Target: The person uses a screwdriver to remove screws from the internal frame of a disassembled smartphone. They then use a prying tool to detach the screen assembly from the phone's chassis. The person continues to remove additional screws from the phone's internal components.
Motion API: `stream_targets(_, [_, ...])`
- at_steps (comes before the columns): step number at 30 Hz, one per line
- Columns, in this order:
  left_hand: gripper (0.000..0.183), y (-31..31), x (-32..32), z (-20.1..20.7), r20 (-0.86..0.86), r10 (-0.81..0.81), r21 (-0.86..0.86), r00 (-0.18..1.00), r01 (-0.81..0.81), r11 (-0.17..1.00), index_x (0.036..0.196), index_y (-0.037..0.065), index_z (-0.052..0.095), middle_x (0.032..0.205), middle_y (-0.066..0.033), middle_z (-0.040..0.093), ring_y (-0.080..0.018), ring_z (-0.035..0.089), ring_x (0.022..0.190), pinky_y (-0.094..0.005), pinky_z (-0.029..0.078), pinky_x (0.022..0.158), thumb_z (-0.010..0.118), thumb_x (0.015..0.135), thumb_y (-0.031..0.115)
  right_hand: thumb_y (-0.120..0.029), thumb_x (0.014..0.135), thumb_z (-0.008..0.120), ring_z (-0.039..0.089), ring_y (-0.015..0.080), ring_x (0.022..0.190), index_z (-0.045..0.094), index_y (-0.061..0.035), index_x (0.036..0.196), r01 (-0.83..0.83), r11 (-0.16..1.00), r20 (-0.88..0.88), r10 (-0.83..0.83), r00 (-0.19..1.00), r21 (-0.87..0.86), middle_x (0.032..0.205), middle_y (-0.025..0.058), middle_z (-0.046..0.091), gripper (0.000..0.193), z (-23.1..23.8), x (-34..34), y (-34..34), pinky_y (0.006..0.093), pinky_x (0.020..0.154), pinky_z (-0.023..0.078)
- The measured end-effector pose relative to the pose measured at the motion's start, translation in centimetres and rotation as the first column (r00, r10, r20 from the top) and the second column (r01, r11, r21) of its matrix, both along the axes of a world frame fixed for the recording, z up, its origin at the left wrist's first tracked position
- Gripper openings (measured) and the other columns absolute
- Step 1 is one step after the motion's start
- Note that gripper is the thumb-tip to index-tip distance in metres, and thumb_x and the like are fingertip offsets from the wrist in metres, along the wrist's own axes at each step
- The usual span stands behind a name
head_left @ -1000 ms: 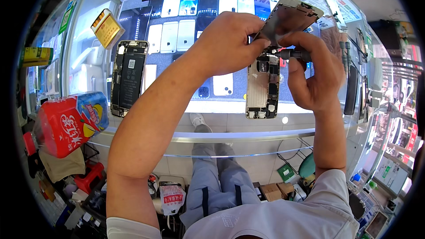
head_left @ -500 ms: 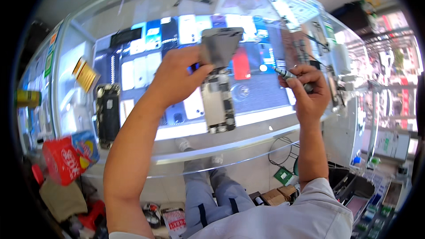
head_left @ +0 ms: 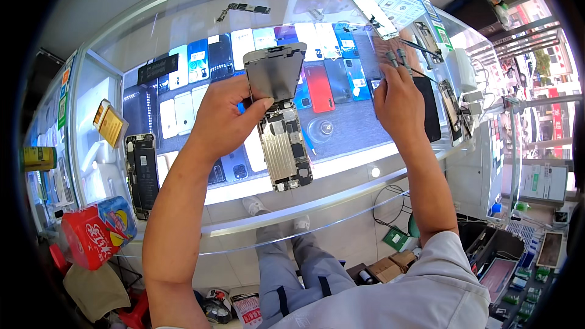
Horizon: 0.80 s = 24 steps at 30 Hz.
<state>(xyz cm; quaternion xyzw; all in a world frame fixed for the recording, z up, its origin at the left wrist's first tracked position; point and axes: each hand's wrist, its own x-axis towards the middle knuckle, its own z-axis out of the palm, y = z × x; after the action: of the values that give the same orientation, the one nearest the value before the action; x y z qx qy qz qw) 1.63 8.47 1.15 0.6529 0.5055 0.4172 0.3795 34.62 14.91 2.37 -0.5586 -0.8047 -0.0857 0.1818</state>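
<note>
This is a phone shop whose sales counter doubles as a repair bench. The counter is a glass display case (head_left: 350, 158), lit from inside, where smartphones (head_left: 320, 88) lie in rows on a blue-grey lining (head_left: 359, 125). The repair side shows above and on the clear top: a dismantled phone (head_left: 279, 152) with its metal innards bare, a second opened phone (head_left: 143, 173) with its dark battery exposed, a loose circuit strip (head_left: 251, 8) and small grey screwdrivers (head_left: 402, 56). Green stickers (head_left: 62, 113) dress the case's left end. Beyond the counter's right end, small green packets (head_left: 542, 273) sit in a crowded lower area beside the pale tiled floor (head_left: 350, 237)
</note>
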Motion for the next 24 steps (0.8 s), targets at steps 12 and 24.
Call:
stream_targets(12, [0.009,0.2,-0.1,-0.1,-0.053,0.004,-0.009,0.999,-0.004,1.0,0.095,0.0,0.075,0.089,-0.0065,0.072,-0.0143,0.066,0.079,-0.0299,0.052,0.074,0.074,0.09,0.007,-0.017,0.094,0.066,0.074,0.034,0.089,0.064,-0.0107,0.138,0.17,0.971,0.244,-0.126,0.962,-0.169,0.114,0.0122,0.065,0.045,0.9,-0.7,0.0,0.0479,0.074,0.06])
stream_targets(24, [0.009,0.2,0.0,0.0,0.039,-0.009,0.044,0.999,0.007,0.999,0.09,-0.002,0.072,0.083,-0.0066,0.069,-0.0147,0.063,0.072,-0.0307,0.049,0.067,0.074,0.091,0.007,-0.007,0.092,0.06,0.07,0.0372,0.087,0.067,-0.0051,0.12,-0.092,0.984,-0.043,0.086,0.995,-0.155,0.109,0.0162,0.066,0.028,2.5,-1.1,-3.1,0.0463,0.075,0.056])
